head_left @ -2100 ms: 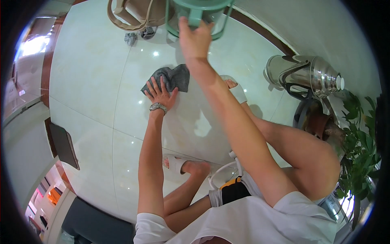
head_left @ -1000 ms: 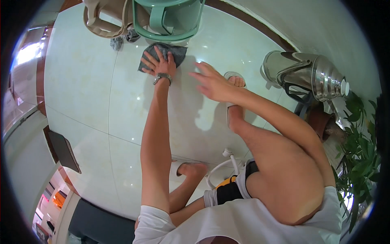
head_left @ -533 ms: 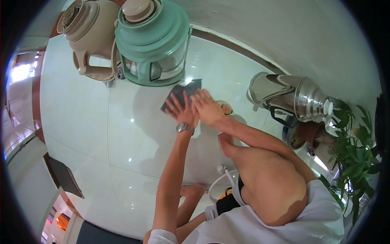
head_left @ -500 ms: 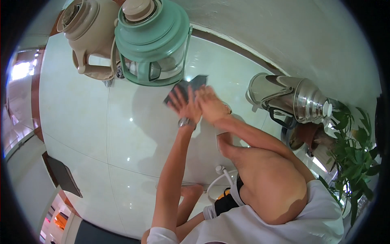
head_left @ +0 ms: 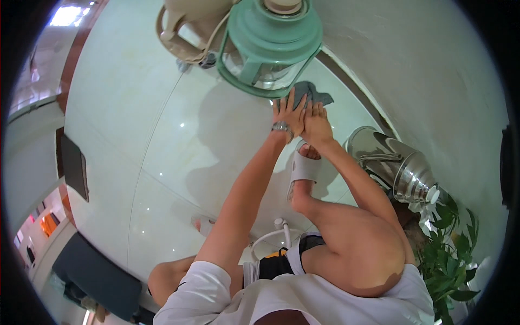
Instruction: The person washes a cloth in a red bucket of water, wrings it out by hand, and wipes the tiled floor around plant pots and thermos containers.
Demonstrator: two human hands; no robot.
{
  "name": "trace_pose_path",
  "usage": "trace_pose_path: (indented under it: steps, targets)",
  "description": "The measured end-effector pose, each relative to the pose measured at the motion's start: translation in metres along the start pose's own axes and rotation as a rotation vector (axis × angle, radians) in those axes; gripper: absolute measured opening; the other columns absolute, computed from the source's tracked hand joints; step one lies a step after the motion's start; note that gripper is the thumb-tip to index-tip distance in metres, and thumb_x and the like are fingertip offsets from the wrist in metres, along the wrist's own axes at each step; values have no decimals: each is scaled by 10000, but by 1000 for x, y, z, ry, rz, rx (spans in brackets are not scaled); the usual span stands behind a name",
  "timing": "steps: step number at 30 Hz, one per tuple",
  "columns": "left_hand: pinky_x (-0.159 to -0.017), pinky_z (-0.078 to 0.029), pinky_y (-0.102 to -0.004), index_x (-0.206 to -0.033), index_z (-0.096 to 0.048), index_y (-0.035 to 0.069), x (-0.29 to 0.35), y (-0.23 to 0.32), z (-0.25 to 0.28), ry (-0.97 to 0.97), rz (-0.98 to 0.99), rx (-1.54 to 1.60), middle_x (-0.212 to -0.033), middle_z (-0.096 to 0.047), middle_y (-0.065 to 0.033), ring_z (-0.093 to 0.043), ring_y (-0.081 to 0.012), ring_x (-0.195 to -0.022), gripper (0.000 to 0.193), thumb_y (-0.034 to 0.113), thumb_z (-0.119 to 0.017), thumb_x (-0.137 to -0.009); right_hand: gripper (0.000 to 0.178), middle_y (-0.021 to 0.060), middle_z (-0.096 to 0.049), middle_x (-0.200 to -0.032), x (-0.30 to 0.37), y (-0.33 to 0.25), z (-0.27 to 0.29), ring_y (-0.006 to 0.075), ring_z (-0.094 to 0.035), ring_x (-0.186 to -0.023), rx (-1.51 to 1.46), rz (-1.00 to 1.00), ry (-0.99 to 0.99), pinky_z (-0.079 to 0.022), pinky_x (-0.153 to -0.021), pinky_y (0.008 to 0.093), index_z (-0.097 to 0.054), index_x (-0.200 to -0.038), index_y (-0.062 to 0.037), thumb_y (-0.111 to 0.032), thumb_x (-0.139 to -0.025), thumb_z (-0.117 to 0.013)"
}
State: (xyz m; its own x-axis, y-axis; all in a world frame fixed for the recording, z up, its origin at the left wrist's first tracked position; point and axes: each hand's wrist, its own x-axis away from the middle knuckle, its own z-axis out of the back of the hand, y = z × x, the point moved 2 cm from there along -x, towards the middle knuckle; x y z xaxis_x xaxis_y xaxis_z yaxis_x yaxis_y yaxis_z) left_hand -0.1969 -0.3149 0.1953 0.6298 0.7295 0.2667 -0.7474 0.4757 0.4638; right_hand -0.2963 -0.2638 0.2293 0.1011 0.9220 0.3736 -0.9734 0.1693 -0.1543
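Observation:
A dark grey cloth [head_left: 318, 96] lies spread on the pale tiled floor, just in front of a green thermos flask [head_left: 273, 38]. My left hand [head_left: 291, 115], with a metal watch at the wrist, presses flat on the cloth's near side, its fingers spread. Beside it and touching it, my right hand [head_left: 317, 125] rests with its fingers stretched out onto the cloth. Neither hand grips the cloth; part of it is hidden under the fingers. Close behind my hands is my foot in a white slipper [head_left: 304, 169].
A beige jug-like flask [head_left: 192, 32] stands left of the green one. At the right, by the wall [head_left: 401, 65], are a shiny steel flask [head_left: 387, 157] and a leafy plant [head_left: 449, 254]. A white curved tube frame [head_left: 271, 235] is near my legs.
Both hands have moved to the right in view with the cloth, which has shifted and spread differently. My view has turned, so the flasks appear further right.

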Motion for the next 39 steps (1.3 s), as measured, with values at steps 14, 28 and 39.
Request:
trace_pose_path:
  steps: [14,28,39]
  targets:
    - [-1119,46,-582,-1515,-226,242,277,-108,-27,161,508,-2,-1589,12,-168,69,-390,-1452,670,485,-430,-925,228,111,-654,-1082,164,8,41,195,-613,-1017,-1449,-206,122,-500,-871,327,-621,-1118,-16,-143,-969,-505]
    - [-1088,100,-615,-1529,-54,299,265,-95,-24,-125,707,291,-1559,195,-179,231,-428,-1406,915,761,-399,-819,282,159,-556,-1040,233,94,107,344,-601,-892,-1942,-688,529,-580,-816,501,-510,-870,-43,-262,-868,-688]
    - [-1096,44,-625,-1527,-71,310,271,-114,-13,-105,652,137,-1568,145,-189,171,-432,-1422,917,785,-383,-808,421,172,-596,-1120,184,55,115,270,-660,-865,-1739,-430,424,-574,-785,397,-551,-1179,53,-238,-885,-627]
